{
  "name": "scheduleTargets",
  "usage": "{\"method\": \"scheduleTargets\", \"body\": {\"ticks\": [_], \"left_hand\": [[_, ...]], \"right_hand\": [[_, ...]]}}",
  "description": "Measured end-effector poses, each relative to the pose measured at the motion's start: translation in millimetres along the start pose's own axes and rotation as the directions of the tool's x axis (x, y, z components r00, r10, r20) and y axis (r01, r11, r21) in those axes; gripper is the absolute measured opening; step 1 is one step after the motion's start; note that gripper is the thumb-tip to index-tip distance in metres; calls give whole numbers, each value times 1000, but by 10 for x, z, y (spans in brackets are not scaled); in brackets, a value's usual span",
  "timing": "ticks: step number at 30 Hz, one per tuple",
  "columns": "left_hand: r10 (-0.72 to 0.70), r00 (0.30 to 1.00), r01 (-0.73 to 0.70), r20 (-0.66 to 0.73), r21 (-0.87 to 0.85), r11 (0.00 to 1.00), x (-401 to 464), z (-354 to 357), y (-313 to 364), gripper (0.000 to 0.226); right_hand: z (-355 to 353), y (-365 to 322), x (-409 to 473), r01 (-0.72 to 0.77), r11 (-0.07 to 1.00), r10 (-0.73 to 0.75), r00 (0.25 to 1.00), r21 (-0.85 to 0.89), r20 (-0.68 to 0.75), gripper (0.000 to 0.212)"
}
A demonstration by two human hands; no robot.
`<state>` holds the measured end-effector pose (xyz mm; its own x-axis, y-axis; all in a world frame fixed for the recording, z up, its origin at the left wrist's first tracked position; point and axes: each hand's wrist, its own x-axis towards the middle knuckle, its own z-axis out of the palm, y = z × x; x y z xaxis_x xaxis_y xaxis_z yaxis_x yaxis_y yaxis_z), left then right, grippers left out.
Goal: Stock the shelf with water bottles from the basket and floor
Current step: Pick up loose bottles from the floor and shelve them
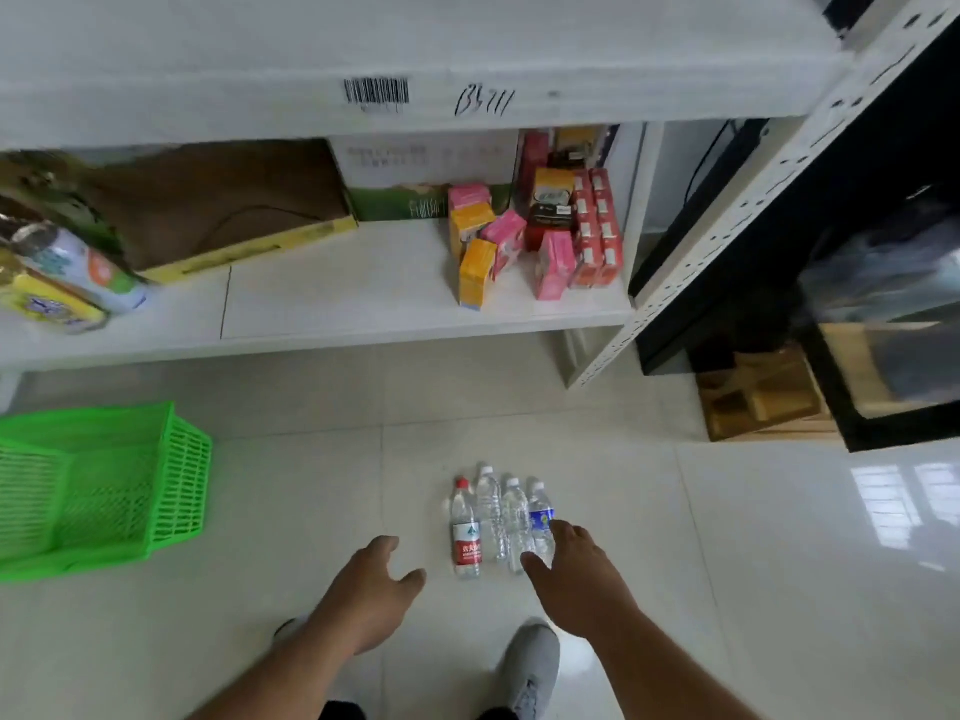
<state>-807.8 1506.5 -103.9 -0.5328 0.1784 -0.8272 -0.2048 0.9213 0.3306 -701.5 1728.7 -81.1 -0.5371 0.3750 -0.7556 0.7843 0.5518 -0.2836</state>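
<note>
Several water bottles stand upright in a row on the tiled floor: one with a red cap and red label (465,532), two clear ones (491,511), and one with a blue label (540,517) at the right end. My right hand (576,574) hovers open just right of and in front of the row, fingers spread beside the blue-label bottle. My left hand (371,584) is open to the left of the row, holding nothing. A green plastic basket (171,491) sits on the floor at the left; it looks empty. The white shelf (353,298) stands behind.
The lower shelf board holds a brown and yellow carton (218,215), pink and yellow drink boxes (498,241) and red boxes (597,226) at the right. Packaged goods (67,272) lie at its left end. A dark cabinet (857,278) and wooden box (758,397) stand to the right.
</note>
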Motion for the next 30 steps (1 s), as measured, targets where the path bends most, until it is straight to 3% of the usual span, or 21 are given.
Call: {"method": "scheduleTargets", "body": {"ticks": [8, 15, 22, 25, 28, 30], "left_hand": [[-33, 999, 33, -25, -13, 999, 2045, 1212, -725, 68], [-21, 999, 20, -26, -24, 1000, 3445, 2048, -1282, 70], [-6, 1000, 6, -4, -70, 998, 4115, 2511, -1453, 71], [-13, 1000, 13, 3, -102, 995, 4211, 2534, -1506, 73], [-39, 999, 37, -17, -119, 992, 4268, 2484, -1536, 76], [-50, 998, 47, -24, -133, 990, 4308, 2450, -1555, 75]], "right_hand": [[1616, 499, 2144, -8, 1000, 6, 998, 29, 57, 52], [2646, 785, 3527, -5, 1000, 5, 1000, 1, -8, 45], [3130, 820, 4003, -57, 998, 58, 977, 11, -207, 38], [3183, 777, 4052, -55, 991, 89, 952, 123, -292, 37], [3186, 726, 4138, -101, 958, 176, 946, 267, -272, 44], [3217, 708, 4226, -95, 970, 151, 956, 224, -250, 52]]}}
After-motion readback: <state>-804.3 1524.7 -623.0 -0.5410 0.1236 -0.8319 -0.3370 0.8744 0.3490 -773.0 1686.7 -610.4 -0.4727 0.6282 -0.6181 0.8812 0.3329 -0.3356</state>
